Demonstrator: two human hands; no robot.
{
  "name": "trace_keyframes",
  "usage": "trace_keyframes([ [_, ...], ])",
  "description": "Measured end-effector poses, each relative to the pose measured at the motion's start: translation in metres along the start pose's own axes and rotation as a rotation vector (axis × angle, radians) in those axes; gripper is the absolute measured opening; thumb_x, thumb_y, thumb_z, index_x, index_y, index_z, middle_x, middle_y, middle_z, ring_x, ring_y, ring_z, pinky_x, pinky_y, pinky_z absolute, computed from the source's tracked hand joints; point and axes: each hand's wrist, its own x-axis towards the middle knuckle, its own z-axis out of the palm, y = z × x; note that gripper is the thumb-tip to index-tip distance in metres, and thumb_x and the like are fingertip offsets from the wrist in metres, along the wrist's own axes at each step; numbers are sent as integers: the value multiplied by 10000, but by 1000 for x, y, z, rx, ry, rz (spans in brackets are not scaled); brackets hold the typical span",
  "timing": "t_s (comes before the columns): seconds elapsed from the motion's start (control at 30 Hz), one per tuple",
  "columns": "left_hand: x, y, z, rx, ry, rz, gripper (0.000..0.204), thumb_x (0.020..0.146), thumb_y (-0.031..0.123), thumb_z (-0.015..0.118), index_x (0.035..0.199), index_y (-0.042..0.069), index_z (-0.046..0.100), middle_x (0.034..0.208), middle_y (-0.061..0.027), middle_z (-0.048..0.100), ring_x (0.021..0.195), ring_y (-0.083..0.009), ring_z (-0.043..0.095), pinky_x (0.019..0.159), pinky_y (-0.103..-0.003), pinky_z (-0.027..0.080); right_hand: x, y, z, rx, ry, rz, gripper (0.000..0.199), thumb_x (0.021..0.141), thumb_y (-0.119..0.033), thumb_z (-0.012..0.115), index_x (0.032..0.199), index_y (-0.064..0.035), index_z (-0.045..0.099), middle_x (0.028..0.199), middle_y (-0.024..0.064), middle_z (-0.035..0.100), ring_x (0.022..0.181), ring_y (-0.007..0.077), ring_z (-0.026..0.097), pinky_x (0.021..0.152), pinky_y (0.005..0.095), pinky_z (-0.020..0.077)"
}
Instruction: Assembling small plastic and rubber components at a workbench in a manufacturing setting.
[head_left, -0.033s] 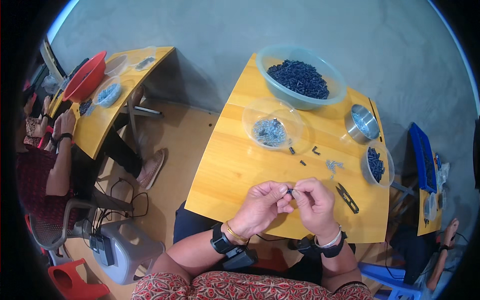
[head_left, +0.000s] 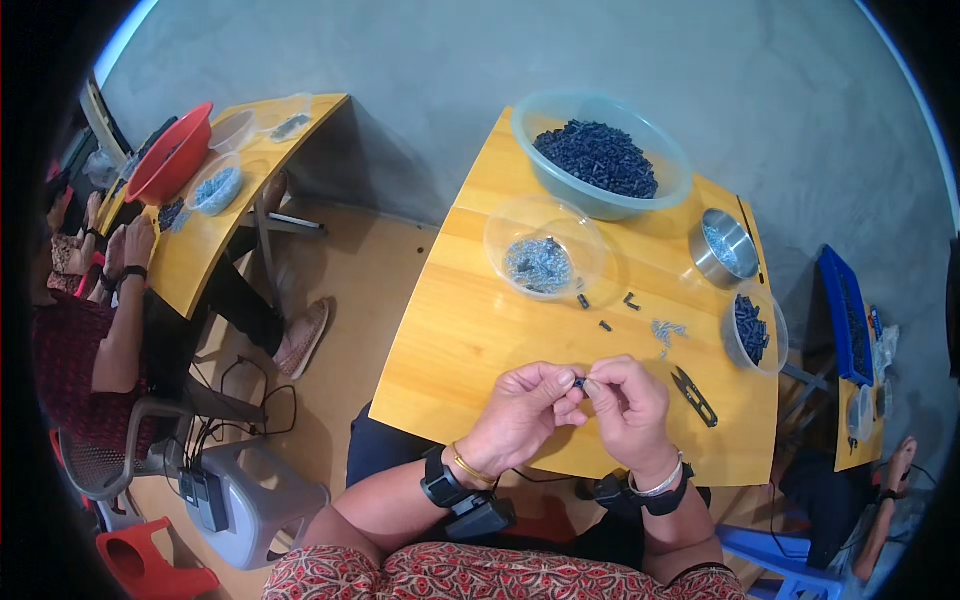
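You're in a two-handed pinch, left fingers [head_left: 556, 382] and right fingers [head_left: 604, 398] nipped close on a small dark piece [head_left: 580, 382] between their tips; it looks like fine handling, calling for steady pressure, black snips [head_left: 688, 389] lying right of your fingers

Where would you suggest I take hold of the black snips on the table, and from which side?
I'd grip the black snips near their rounded end, coming from the near right with the right hand, the closer one. They lie flat and slanted, pointed tips facing away and left, so the rounded end looks safer.
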Motion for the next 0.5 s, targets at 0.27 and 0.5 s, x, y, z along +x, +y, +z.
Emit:
trace_keyframes([
  [0.27,-2,-4,-2,41,-38,74,144,892,103,517,921,-14,596,726,-64,580,632,-135,579,632,-277,541,1,-5,-1,-61,-37,-142,89,768,52,585,802,-5,526,733,103,561,640,237,588,569,286,468],
  [0.5,-1,-5,-5,64,-65,79,136,889,101,521,917,-12,592,737,-62,589,642,-136,577,634,-276,537,-2,1,-1,-10,-30,-61,73,776,36,596,814,5,541,740,95,573,635,192,587,567,272,467],
])
